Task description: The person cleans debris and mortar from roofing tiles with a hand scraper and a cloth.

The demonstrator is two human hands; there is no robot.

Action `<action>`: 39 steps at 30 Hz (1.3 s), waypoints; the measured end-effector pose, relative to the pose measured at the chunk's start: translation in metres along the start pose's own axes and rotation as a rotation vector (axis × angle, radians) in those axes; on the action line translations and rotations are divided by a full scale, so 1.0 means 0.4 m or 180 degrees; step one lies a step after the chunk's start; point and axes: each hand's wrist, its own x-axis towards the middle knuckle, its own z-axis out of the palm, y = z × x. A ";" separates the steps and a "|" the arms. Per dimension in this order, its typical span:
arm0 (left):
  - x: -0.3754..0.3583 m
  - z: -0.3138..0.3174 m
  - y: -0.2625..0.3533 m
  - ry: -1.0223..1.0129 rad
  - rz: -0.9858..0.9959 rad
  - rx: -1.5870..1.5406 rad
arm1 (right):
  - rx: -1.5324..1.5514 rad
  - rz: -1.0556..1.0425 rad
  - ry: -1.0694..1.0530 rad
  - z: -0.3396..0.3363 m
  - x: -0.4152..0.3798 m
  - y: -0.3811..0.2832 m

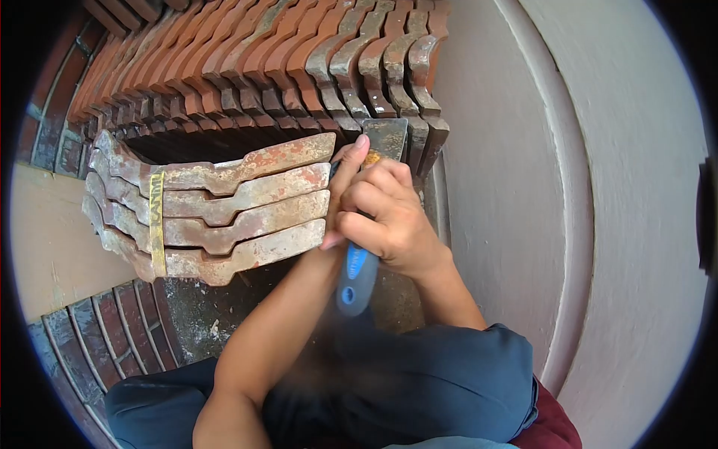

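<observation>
A scraper with a grey and blue handle and a flat, worn metal blade is gripped in my right hand, fingers wrapped round it. The blade points away from me, over the ends of the stacked tiles. My left hand is beside it, thumb raised near the blade's base, at the right ends of several weathered roof tiles. Most of its fingers are hidden behind my right hand and those tiles, so its hold cannot be made out. A yellow lettered strap crosses these tiles.
A long row of orange-brown roof tiles stands on edge at the back. A grey wall rises on the right. Brickwork and a beige panel are on the left. My legs are in front.
</observation>
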 end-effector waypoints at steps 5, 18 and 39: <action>0.045 0.050 0.075 0.0662 -0.1192 -0.0956 | 0.0222 0.0014 0.0584 0.008 -0.015 0.005; 0.082 0.142 0.135 0.0811 -0.1302 -0.1613 | 0.0612 -0.0175 0.1158 -0.058 0.028 0.013; 0.079 0.136 0.069 0.0864 -0.0512 -0.0561 | 0.0370 0.0309 0.0807 -0.065 0.087 0.005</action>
